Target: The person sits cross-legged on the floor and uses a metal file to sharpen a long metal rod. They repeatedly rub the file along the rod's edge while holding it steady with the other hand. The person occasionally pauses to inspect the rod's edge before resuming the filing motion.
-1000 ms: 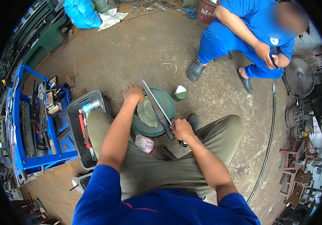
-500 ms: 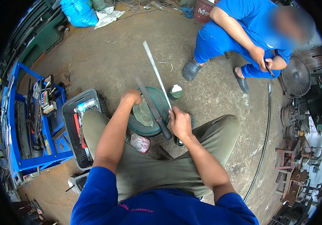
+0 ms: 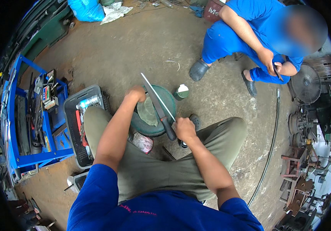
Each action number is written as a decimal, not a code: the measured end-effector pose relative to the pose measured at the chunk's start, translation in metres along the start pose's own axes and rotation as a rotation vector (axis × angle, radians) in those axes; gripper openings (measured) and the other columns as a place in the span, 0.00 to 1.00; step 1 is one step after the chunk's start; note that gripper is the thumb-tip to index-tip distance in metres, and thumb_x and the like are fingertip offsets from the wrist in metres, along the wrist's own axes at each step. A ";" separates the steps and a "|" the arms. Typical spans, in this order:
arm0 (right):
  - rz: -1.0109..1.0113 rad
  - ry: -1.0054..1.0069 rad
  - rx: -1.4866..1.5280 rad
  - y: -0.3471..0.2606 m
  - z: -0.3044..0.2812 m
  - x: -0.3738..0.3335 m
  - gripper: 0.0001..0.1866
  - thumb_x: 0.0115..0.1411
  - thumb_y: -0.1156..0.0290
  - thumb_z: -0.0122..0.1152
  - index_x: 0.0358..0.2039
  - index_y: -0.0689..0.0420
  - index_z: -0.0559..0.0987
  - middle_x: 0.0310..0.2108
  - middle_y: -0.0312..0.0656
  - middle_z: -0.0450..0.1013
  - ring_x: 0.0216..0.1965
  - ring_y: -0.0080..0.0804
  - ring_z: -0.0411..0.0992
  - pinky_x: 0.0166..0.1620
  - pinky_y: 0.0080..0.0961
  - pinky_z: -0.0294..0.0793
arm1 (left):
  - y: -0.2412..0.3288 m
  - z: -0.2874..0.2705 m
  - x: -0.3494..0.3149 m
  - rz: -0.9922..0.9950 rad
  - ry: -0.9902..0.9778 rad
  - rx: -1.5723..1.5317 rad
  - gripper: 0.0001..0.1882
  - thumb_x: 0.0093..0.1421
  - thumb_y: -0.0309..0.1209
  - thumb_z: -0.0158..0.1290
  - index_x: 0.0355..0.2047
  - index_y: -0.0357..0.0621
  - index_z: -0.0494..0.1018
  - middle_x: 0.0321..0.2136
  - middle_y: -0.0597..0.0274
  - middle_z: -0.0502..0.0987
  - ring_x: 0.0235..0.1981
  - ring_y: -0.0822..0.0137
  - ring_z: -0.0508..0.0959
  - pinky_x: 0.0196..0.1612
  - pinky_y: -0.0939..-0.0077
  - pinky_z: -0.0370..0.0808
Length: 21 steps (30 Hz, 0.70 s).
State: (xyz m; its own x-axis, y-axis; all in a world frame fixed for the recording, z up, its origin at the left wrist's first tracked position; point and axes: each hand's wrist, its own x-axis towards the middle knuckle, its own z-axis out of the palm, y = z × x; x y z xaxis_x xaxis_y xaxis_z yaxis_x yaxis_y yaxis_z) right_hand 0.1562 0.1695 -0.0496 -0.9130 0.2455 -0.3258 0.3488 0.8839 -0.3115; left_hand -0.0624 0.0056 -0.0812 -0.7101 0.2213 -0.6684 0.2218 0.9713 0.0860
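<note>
Head view: right hand (image 3: 184, 129) fist closed round black handle of long knife (image 3: 158, 106), blade angled over green round stone (image 3: 152, 111). Left hand (image 3: 135, 93) curled on stone's far rim, grip unclear.

Small green tin with a white lid (image 3: 181, 92) on the concrete floor, just right of the round green stand. Crumpled clear plastic bag with pinkish contents (image 3: 144, 142) on the floor near the stand, between the knees. Bulging blue sack (image 3: 85, 8) at far left, white crumpled wrapping (image 3: 113, 11) just beside it.
</note>
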 end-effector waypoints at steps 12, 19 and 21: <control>-0.114 0.156 0.177 -0.002 0.001 0.000 0.09 0.63 0.67 0.58 0.35 0.59 0.82 0.29 0.59 0.77 0.35 0.61 0.76 0.38 0.51 0.75 | 0.004 -0.003 -0.006 0.029 0.008 -0.006 0.23 0.55 0.24 0.50 0.52 0.40 0.77 0.57 0.47 0.74 0.58 0.48 0.74 0.56 0.56 0.74; -0.089 0.253 0.229 -0.001 -0.005 0.003 0.10 0.64 0.66 0.57 0.37 0.58 0.82 0.29 0.58 0.77 0.34 0.62 0.76 0.38 0.51 0.75 | 0.002 -0.004 -0.007 0.039 -0.014 -0.018 0.22 0.55 0.24 0.49 0.52 0.40 0.77 0.57 0.48 0.74 0.59 0.49 0.74 0.56 0.56 0.75; -0.107 0.340 0.265 -0.002 -0.005 0.003 0.10 0.65 0.66 0.55 0.35 0.58 0.81 0.30 0.58 0.77 0.35 0.61 0.77 0.38 0.52 0.75 | 0.002 -0.003 -0.005 0.040 -0.005 -0.022 0.22 0.55 0.24 0.49 0.51 0.40 0.78 0.57 0.48 0.74 0.59 0.49 0.74 0.56 0.56 0.75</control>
State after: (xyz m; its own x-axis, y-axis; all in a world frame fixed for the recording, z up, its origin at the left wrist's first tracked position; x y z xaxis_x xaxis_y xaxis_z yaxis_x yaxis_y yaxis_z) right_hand 0.1517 0.1709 -0.0454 -0.9490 0.3147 0.0190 0.2507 0.7897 -0.5599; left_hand -0.0606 0.0071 -0.0753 -0.6973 0.2597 -0.6681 0.2351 0.9634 0.1291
